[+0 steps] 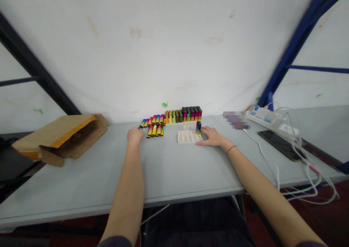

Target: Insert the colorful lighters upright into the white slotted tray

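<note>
Background: white wall (163, 47) behind a grey folding table (169, 167), with a black metal frame (35, 63) at left and a blue metal frame (294, 45) at right.

Far left: brown padded envelope (61, 140) with orange edging, lying open on the table.

Left hand (135, 136): fingers curled together, tips at the near end of the lying lighters; cannot tell whether they grip one.

Lying lighters (154, 130): rainbow-striped, in two loose rows, left of centre.

Standing lighters (183, 115): multicoloured, upright in a far row.

Tray: white dimpled silicone tray (189, 137), centre.

Single lighter (198, 128): blue-and-orange, upright at the tray's far right corner.

Right hand (212, 137): flat on the table, fingers spread apart, holding nothing, just beside the tray and single lighter.

Far right: pixelated blurred patch (236, 120), white power strip (272, 121), black smartphone (280, 145), tangled white cables (311, 170).
</note>
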`<action>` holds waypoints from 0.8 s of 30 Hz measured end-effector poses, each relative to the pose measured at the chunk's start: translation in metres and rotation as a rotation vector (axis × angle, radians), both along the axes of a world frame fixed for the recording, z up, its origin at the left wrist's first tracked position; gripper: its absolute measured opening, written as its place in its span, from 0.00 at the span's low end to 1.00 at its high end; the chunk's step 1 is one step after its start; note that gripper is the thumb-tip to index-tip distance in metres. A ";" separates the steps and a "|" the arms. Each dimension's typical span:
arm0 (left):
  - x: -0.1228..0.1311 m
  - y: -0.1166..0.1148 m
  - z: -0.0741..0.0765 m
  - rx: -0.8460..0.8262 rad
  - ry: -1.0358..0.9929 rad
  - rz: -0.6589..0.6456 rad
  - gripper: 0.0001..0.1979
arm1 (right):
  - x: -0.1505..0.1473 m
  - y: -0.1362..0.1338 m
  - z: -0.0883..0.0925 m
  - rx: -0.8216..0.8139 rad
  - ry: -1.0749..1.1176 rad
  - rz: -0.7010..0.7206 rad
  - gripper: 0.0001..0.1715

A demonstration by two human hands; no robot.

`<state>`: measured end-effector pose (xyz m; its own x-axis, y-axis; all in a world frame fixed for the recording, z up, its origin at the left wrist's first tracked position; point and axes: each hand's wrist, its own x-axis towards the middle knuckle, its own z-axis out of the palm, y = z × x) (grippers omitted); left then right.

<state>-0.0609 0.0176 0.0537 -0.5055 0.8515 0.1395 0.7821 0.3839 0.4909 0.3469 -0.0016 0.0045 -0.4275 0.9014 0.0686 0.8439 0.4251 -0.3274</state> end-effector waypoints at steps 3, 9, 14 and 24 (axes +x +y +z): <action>0.014 -0.001 0.014 0.315 -0.188 0.054 0.12 | -0.001 -0.001 0.002 -0.003 -0.002 0.009 0.60; 0.075 -0.009 0.035 0.484 -0.756 -0.169 0.08 | -0.003 -0.001 0.004 -0.009 -0.003 -0.005 0.59; 0.135 -0.024 0.029 0.402 -0.985 -0.380 0.05 | -0.005 -0.004 0.008 -0.027 -0.001 -0.018 0.59; 0.175 -0.048 0.014 0.217 -1.306 -0.403 0.27 | -0.005 -0.002 0.004 -0.006 0.004 -0.008 0.59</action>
